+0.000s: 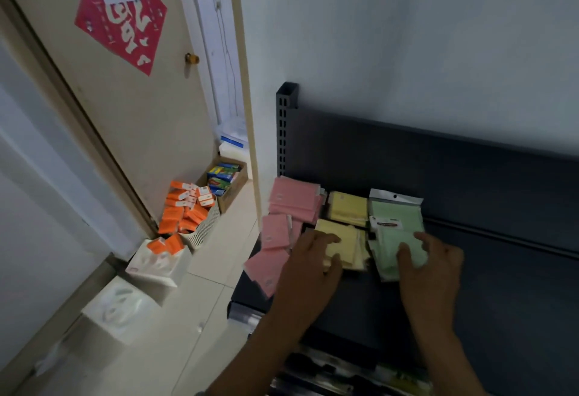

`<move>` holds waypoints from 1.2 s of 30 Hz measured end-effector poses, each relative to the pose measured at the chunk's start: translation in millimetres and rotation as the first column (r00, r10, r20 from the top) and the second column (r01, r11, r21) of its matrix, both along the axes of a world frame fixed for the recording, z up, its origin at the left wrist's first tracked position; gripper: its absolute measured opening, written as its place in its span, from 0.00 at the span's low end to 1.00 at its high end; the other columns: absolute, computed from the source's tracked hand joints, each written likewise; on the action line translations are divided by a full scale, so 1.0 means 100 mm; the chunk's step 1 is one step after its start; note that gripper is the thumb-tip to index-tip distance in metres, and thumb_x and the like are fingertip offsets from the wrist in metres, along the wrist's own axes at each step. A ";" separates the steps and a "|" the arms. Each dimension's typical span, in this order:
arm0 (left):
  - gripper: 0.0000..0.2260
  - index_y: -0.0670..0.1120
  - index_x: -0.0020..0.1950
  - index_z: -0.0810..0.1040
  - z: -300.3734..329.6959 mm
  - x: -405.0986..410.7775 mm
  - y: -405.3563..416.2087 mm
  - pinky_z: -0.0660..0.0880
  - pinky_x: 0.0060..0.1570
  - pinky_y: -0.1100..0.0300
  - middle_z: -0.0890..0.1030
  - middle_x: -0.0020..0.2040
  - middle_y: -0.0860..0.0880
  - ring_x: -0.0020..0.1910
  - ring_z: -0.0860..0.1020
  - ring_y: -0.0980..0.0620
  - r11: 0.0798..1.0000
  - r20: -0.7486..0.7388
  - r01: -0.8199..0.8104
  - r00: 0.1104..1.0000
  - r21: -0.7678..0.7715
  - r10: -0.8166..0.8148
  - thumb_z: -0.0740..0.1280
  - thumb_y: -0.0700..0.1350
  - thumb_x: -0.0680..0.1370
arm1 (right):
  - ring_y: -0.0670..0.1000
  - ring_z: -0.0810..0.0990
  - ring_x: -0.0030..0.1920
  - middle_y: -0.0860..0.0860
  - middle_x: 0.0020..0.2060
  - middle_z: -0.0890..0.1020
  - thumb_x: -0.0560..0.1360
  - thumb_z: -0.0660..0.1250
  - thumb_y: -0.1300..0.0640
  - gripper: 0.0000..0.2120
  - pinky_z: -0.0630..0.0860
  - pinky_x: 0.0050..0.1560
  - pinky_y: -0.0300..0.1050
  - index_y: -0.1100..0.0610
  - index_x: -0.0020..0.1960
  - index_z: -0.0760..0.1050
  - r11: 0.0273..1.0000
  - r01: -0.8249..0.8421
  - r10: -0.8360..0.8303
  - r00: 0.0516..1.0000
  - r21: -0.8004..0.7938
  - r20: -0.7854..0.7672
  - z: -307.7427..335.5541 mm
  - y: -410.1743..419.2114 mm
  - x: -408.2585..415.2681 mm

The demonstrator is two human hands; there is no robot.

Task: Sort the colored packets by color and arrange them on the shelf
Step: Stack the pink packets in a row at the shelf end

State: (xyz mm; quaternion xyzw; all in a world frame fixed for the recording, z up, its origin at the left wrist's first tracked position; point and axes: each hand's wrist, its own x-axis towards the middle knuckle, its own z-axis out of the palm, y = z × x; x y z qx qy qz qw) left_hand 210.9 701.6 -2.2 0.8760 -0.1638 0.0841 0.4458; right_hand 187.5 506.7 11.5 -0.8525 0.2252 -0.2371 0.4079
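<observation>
On the dark shelf (pixel 501 286) lie three colour groups of flat packets. Pink packets (pixel 291 201) fill the left end, and the nearest one hangs over the shelf's left edge. Yellow packets (pixel 347 207) lie in the middle and green packets (pixel 396 214) to their right. My left hand (pixel 313 264) rests on the front yellow stack with thumb and fingers curled round its edges. My right hand (pixel 435 261) lies on the front green packet, thumb and fingers curled on it.
Left of the shelf, on the tiled floor, stand a white basket of orange packs (pixel 188 210), a cardboard box of coloured boxes (pixel 225 179) and white cartons (pixel 156 264). A door (pixel 125 113) is behind them. A lower shelf (pixel 344 373) holds more goods.
</observation>
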 end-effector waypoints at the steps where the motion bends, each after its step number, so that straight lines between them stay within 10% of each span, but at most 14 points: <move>1: 0.12 0.53 0.62 0.76 0.01 0.06 0.14 0.74 0.54 0.61 0.72 0.58 0.56 0.55 0.73 0.57 0.999 0.008 -0.049 0.999 -0.001 0.049 0.66 0.46 0.79 | 0.49 0.74 0.51 0.51 0.59 0.67 0.80 0.68 0.55 0.15 0.75 0.55 0.45 0.54 0.66 0.75 1.000 -0.012 0.012 1.000 -0.004 0.021 0.02 0.11 -0.01; 17: 0.15 0.55 0.61 0.77 -0.15 0.27 0.87 0.68 0.52 0.63 0.75 0.60 0.54 0.56 0.70 0.55 0.957 0.006 -0.234 0.972 0.171 0.236 0.72 0.47 0.75 | 0.44 0.75 0.44 0.44 0.48 0.73 0.79 0.68 0.57 0.07 0.68 0.40 0.27 0.52 0.57 0.78 0.950 -0.297 0.291 0.954 -0.102 -0.067 -0.16 1.30 0.03; 28: 0.28 0.51 0.72 0.73 -0.25 0.49 0.92 0.67 0.68 0.55 0.73 0.72 0.52 0.70 0.70 0.50 0.958 -0.097 -0.170 0.976 0.232 0.197 0.69 0.62 0.75 | 0.51 0.69 0.65 0.52 0.62 0.76 0.77 0.68 0.58 0.17 0.70 0.64 0.44 0.53 0.66 0.75 0.875 -0.453 0.433 0.890 -0.170 -0.141 0.04 1.37 0.76; 33: 0.23 0.54 0.67 0.78 -0.23 0.48 0.89 0.68 0.70 0.57 0.70 0.74 0.55 0.71 0.67 0.56 0.955 -0.114 -0.171 0.972 0.244 0.203 0.66 0.65 0.76 | 0.56 0.56 0.78 0.53 0.78 0.60 0.72 0.63 0.69 0.38 0.57 0.78 0.53 0.53 0.80 0.58 0.695 -0.698 0.580 0.688 -0.176 -0.437 0.16 1.21 1.37; 36: 0.19 0.56 0.63 0.78 -0.26 0.49 0.94 0.67 0.68 0.60 0.69 0.73 0.57 0.71 0.66 0.58 0.961 -0.080 -0.134 0.984 0.244 0.157 0.64 0.64 0.77 | 0.61 0.62 0.76 0.52 0.73 0.66 0.73 0.64 0.61 0.29 0.61 0.75 0.54 0.53 0.74 0.66 0.550 -0.801 0.590 0.572 -0.235 -0.570 0.04 1.14 1.67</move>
